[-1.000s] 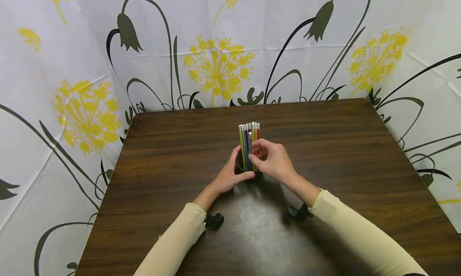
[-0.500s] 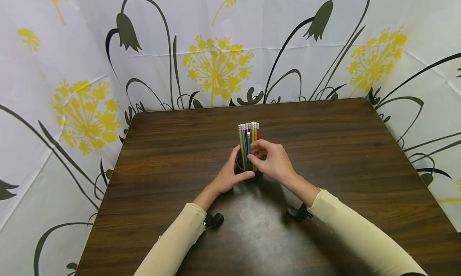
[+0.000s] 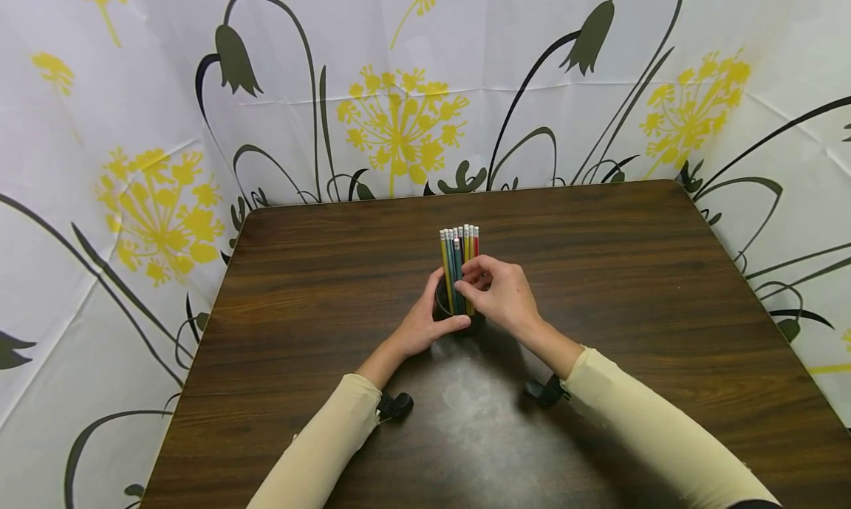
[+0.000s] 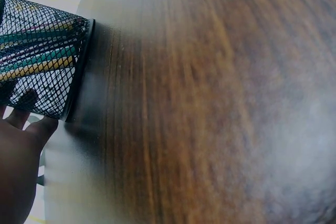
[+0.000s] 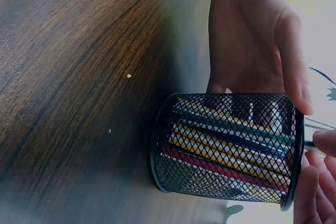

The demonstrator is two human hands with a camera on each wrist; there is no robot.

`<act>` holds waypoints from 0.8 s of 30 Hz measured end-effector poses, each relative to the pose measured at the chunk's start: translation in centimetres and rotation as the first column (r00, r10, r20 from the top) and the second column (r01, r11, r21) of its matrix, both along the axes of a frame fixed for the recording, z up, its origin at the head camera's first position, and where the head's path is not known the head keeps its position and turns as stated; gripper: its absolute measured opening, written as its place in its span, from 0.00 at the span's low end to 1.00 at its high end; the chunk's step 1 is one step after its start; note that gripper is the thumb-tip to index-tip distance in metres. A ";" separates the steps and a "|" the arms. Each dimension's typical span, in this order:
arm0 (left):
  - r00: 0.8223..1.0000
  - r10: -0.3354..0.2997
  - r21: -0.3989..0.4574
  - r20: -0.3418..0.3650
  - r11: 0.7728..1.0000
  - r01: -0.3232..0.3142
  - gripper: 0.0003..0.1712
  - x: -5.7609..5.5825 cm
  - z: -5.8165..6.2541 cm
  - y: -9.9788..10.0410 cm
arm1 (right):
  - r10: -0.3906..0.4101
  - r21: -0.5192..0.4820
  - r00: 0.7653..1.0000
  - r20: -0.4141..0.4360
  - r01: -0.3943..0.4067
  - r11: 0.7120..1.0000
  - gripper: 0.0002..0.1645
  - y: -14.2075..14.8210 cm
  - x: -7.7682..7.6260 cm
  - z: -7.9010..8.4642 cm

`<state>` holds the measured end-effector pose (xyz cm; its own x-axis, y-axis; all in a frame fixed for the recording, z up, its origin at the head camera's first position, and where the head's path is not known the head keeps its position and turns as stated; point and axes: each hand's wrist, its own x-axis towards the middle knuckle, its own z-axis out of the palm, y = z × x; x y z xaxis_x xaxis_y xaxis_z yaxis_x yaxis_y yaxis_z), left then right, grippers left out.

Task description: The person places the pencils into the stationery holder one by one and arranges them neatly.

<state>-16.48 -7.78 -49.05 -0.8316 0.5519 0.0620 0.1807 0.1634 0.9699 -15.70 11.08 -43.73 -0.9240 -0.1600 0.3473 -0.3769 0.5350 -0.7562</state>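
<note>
A black mesh pencil cup (image 5: 184, 177) stands upright on the table, with several pencils (image 3: 446, 261) in it, eraser ends up. My left hand (image 3: 419, 326) holds the cup from its left side, the thumb across the near rim. In the right wrist view, that left hand (image 5: 252, 35) lies against the mesh. My right hand (image 3: 507, 296) is over the cup's right rim and pinches a bluish pencil (image 3: 457, 261) between thumb and fingers. Its lower end is hidden in the cup. Through the mesh, yellow, teal and red pencils show.
The dark wood-grain table (image 3: 319, 287) reaches out on all sides of the cup. Behind it hangs a white curtain (image 3: 425, 43) with yellow and grey flowers. Tiny pale specks (image 5: 128, 76) lie on the table near the cup.
My right hand has shifted slightly left with the pinched pencil, whose eraser end now stands closer to the other pencils and a little higher in view. My left hand has stayed on the cup.
</note>
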 end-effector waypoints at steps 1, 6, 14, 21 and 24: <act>1.000 0.005 0.001 -0.002 1.000 -0.005 0.50 -0.2 -0.5 0.0 | -0.013 0.005 1.000 0.000 0.013 1.000 0.10 -0.1 0.0 0.0; 1.000 0.025 0.005 0.003 1.000 -0.025 0.50 -0.3 -1.1 0.1 | -0.077 0.028 0.997 -0.002 0.077 0.997 0.10 -0.3 -0.4 -0.1; 0.999 0.033 -0.002 0.000 0.999 -0.033 0.50 -0.3 -1.1 0.1 | -0.141 0.088 0.989 -0.037 0.144 0.986 0.11 -0.7 -0.5 -0.2; 0.999 0.035 -0.017 -0.009 0.999 -0.036 0.51 -0.4 -1.1 0.1 | -0.156 0.155 0.981 -0.116 0.174 0.973 0.12 -1.0 -0.6 -0.2; 0.999 0.031 -0.010 -0.011 0.999 -0.031 0.52 -0.4 -1.1 0.2 | -0.149 0.188 0.978 -0.148 0.176 0.966 0.12 -1.1 -0.7 -0.2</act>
